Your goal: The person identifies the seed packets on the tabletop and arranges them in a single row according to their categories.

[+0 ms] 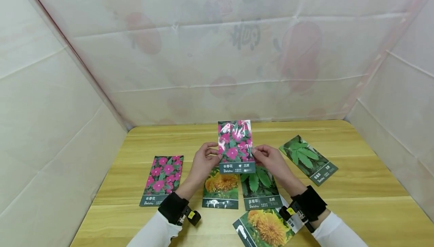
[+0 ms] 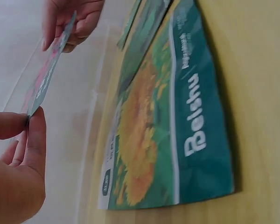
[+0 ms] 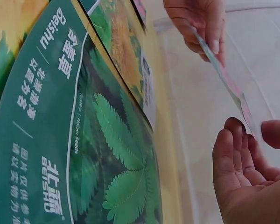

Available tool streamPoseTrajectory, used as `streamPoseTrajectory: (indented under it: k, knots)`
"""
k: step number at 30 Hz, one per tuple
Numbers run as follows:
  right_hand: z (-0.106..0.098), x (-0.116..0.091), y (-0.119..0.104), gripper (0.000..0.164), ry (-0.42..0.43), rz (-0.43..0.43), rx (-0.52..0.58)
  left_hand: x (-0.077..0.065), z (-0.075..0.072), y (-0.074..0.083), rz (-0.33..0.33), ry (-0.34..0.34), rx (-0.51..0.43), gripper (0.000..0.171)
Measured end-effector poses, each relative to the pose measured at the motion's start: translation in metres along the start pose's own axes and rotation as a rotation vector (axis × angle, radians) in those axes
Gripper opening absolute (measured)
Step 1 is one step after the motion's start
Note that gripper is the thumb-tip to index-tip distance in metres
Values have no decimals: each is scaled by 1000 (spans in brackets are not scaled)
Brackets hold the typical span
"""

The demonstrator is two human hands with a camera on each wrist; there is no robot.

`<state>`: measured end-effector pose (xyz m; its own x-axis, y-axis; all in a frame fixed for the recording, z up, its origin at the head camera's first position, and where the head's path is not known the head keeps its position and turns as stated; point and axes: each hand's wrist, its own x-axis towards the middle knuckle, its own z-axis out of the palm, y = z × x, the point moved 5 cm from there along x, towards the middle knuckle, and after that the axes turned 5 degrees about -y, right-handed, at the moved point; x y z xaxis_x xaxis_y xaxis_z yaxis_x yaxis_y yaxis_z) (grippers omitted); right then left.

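Both hands hold a pink-flower seed packet (image 1: 236,147) up over the table, its printed front toward the head camera. My left hand (image 1: 206,158) pinches the packet's left edge between thumb and fingers, which the left wrist view shows close up. At the opposite edge, my right hand (image 1: 268,158) pinches it between thumb and fingers. Below the raised packet lie an orange-flower seed packet (image 1: 222,190) and a green-leaf seed packet (image 1: 260,190), side by side; the held packet hides their upper parts in the head view.
Another pink-flower packet (image 1: 164,177) lies at the left, and a second green-leaf packet (image 1: 309,159) lies slanted at the right. Near the front, a second orange-flower packet (image 1: 268,227) is partly covered by the right wrist camera. Fabric walls (image 1: 217,70) surround the wooden table (image 1: 112,186).
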<state>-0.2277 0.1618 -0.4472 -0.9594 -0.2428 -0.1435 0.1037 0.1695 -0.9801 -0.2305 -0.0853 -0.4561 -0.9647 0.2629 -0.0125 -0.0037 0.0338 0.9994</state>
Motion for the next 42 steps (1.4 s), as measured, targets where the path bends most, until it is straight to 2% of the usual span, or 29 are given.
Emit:
streamPoseTrajectory:
  k: [3, 6, 8, 12, 18, 20, 22, 25, 30, 35, 42]
  knots:
    - [1, 1, 3, 36, -5, 7, 11, -1, -10, 2, 2, 32, 0, 45]
    - [3, 0, 5, 37, -27, -31, -71, -2, -22, 4, -6, 78, -3, 44]
    - [7, -1, 5, 35, -46, -76, -188, -2, -31, 5, -13, 104, -4, 44]
    - [22, -8, 6, 27, -108, -194, -499, -5, -44, 7, -34, 134, -19, 44]
    - [47, -19, 6, 30, -246, -362, -925, -10, -57, 6, -56, 157, -14, 46]
    - [54, -22, 6, 34, -299, -424, -1030, -12, -61, 4, -59, 164, -16, 45]
    - [59, -25, 7, 38, -357, -472, -1089, -14, -65, 3, -58, 170, -14, 45]
    - [64, -30, 10, 43, -434, -487, -1136, -15, -69, 1, -60, 179, -14, 45]
    - [63, -32, 16, 45, -502, -413, -1142, -17, -72, 1, -64, 190, -7, 45]
    - [55, -31, 17, 43, -502, -397, -1081, -18, -74, 3, -59, 192, 11, 44]
    - [33, -24, 21, 42, -456, -392, -1082, -19, -76, 4, -62, 188, 5, 43]
